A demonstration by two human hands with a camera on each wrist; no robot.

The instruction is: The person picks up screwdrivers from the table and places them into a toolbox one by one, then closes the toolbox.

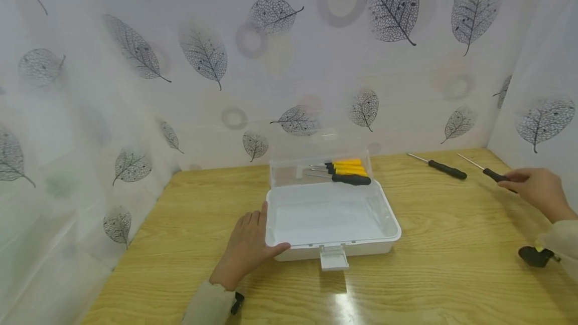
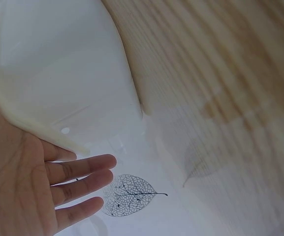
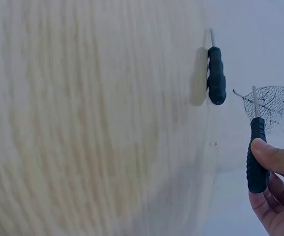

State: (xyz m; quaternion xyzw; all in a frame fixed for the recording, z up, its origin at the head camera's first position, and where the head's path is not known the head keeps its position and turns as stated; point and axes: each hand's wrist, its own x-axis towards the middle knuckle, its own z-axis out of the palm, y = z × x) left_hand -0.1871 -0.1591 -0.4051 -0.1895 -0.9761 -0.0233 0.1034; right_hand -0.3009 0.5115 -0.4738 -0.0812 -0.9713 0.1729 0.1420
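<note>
Right hand with black screwdriver in grip, left hand straight-fingered against white box.

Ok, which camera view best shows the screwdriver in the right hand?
The right wrist view: the screwdriver appears largest there, its black handle mostly clear of the right hand. The head view shows it smaller, its handle partly hidden by that hand; the left wrist view doesn't show it.
</note>
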